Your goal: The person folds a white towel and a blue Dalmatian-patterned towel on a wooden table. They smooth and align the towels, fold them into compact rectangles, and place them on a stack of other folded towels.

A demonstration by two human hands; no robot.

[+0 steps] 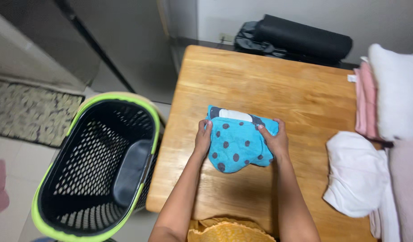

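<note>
Blue dotted cloth (235,141) lies on the table (269,85) — left hand (203,138) and right hand (273,141) grip its sides.

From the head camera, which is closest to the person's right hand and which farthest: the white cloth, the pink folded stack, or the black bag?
From the right hand:
1. White cloth, on the table to its right.
2. Pink folded stack, at the table's right edge, farther back.
3. Black bag, beyond the table's far edge.

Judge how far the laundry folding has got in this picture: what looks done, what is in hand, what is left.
Done: the laundry basket on the floor looks empty, and folded pink and white cloths are stacked at the table's right edge. In hand: the left hand and right hand press a partly folded blue dotted cloth on the table. Left: a white garment lies crumpled beside the stack.
</note>
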